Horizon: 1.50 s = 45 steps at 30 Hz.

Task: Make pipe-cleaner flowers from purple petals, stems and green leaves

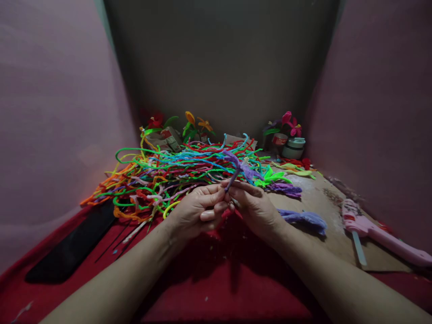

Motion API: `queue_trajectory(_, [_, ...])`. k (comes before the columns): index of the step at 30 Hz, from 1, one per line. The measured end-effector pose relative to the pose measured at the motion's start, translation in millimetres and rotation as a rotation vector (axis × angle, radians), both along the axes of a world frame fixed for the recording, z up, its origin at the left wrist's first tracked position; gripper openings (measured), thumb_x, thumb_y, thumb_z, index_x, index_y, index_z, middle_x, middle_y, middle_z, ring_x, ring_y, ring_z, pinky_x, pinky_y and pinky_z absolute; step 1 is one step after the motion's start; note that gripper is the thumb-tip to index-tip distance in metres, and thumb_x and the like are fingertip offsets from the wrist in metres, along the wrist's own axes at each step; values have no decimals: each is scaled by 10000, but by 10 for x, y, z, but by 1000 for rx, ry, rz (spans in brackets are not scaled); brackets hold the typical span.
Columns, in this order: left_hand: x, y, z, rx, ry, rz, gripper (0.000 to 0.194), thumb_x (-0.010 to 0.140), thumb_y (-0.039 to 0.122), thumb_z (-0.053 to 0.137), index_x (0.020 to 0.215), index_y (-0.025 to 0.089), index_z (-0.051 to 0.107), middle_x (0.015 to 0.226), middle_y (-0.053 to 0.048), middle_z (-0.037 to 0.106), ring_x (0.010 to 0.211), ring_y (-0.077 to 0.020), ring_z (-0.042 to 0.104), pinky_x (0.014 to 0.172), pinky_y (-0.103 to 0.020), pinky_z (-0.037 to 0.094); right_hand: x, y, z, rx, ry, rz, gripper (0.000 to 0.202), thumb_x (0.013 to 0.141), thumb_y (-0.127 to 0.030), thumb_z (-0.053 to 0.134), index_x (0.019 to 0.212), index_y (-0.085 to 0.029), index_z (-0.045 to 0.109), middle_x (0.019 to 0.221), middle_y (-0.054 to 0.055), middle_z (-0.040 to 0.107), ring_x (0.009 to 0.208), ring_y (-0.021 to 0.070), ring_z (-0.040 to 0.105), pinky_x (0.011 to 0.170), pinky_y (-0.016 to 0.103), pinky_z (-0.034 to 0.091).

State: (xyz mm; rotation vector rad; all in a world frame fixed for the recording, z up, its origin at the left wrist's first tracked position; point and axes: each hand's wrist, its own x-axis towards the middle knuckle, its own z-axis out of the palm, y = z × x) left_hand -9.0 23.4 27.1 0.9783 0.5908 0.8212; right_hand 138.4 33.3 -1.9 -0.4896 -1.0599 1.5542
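Red cloth [232, 279] spreads across the near surface between pink side panels [54, 112], and a dark back wall [222, 63] rises at 12 o'clock. Taking the point where the hands meet as the dial's centre, the left hand [200, 209] and right hand [256, 209] both have thumb and fingers pinched narrowly on the purple stem [232, 179]. Its purple flower [249, 172] tips just beyond them toward 1 o'clock; gripping low seems meant to leave the petals uncrushed and in plain sight.

Past the petals, a tangled pile of fuzzy stems [189, 168] sprawls from 9 to 12 o'clock, probably kept near for easy picking, though it crowds the space beyond the flower and overlaps a dark slab [72, 245] at 8. Green petals [275, 176] and a purple bundle [286, 189] lie at 2. A lavender bundle [305, 220], partly hidden by the right hand, sits on cardboard [312, 195] at 3, as does a pink glue gun [362, 220] farther out. Finished-looking blooms [293, 123] and a pale jar [293, 148] stand at 1 to 2.
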Motion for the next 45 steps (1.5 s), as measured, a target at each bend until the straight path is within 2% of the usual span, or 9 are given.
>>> queue_trajectory(3, [15,2,14,44,49,5,130,831,267,518,788,152,563,483,81,411,293,7,161,275,-119,209,-7,-14,32,-15,31,24,180,670,-226,712,847,-189,718,728,8,678,564,79,504,553,225,375])
queue_trajectory(7, [70,-27,28,275,292,169,178,825,311,515,763,153,567,526,45,501,330,-32,371,327,-150,314,-25,-14,51,-74,69,-1,177,639,-233,729,808,-183,716,685,0,667,561,89,527,564,228,398])
queue_trajectory(14, [102,-54,-120,1096,838,609,103,790,186,526,856,164,602,709,-7,623,592,-101,555,595,-205,430,-28,-11,-12,-142,36,-70,183,656,-224,711,837,-193,718,710,3,671,565,89,490,518,211,352])
queue_trajectory(17, [96,-42,-164,1258,882,662,106,808,153,484,788,166,587,671,-3,606,596,-98,546,601,-197,413,-36,-14,-53,-101,-9,-91,186,677,-231,695,859,-198,715,757,11,671,610,107,504,544,228,357])
queue_trajectory(20, [103,-43,-148,1145,858,658,130,830,188,472,786,175,593,616,22,562,538,-80,487,557,-184,391,-39,-22,-57,-45,-71,-115,190,711,-247,670,891,-203,709,766,7,651,619,109,488,565,241,354])
queue_trajectory(27, [130,-90,-13,650,642,548,184,814,262,498,671,154,539,516,61,398,459,-55,335,434,-172,291,-28,-47,24,47,-124,-143,148,690,-254,690,823,-194,717,738,-10,611,638,101,451,575,237,338])
queue_trajectory(31, [148,-106,42,438,487,477,173,778,264,545,651,150,515,500,64,409,417,-36,306,393,-161,242,-25,-37,14,74,-137,-164,148,709,-268,671,836,-209,720,732,-10,611,615,99,427,547,237,320])
queue_trajectory(40, [109,-47,5,220,225,322,165,760,288,605,713,146,536,475,68,430,333,-1,275,344,-133,184,-20,-10,-2,-16,-27,-89,143,688,-221,692,828,-210,717,738,-12,657,665,113,527,689,268,418])
queue_trajectory(45, [97,-44,0,87,82,205,138,796,250,567,723,151,505,483,71,440,312,10,235,324,-114,182,-19,-6,11,-3,-29,-36,148,718,-216,657,854,-214,715,724,-10,658,658,99,530,643,229,416])
